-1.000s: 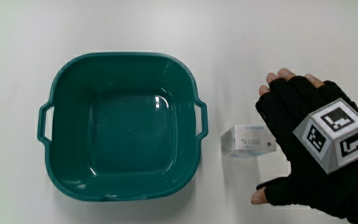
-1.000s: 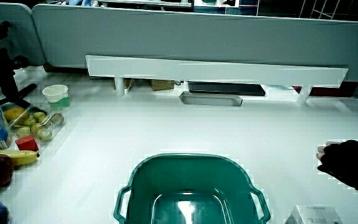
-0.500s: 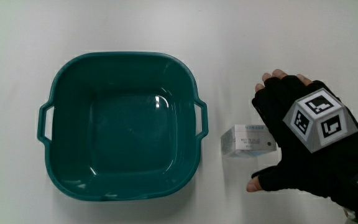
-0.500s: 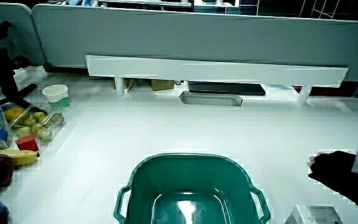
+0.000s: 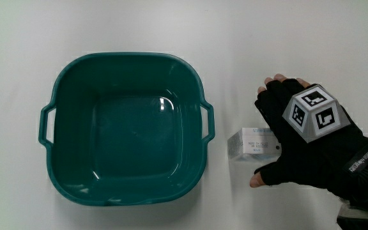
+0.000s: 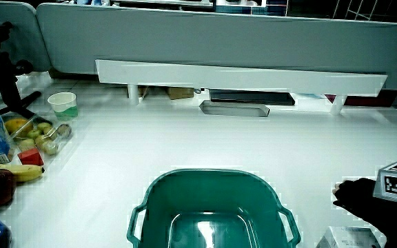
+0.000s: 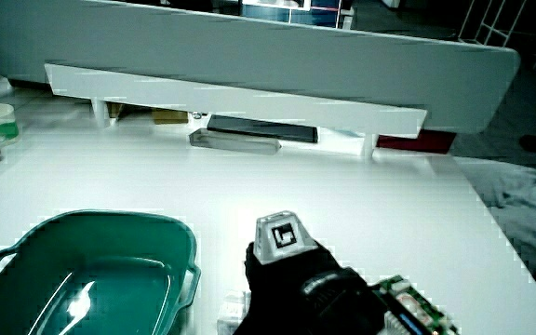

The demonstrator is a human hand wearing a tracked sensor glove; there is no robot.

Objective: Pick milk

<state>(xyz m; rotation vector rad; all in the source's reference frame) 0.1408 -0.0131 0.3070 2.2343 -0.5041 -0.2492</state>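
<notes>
White table (image 5: 139, 29), milk carton (image 5: 251, 144) lying beside a teal basin (image 5: 123, 128).
The hand (image 5: 299, 144) is over the carton's end away from the basin, fingers and thumb spread either side of it, not yet closed on it.

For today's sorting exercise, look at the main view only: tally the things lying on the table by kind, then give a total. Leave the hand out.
Green tubs: 1
Milk cartons: 1
Total: 2
</notes>
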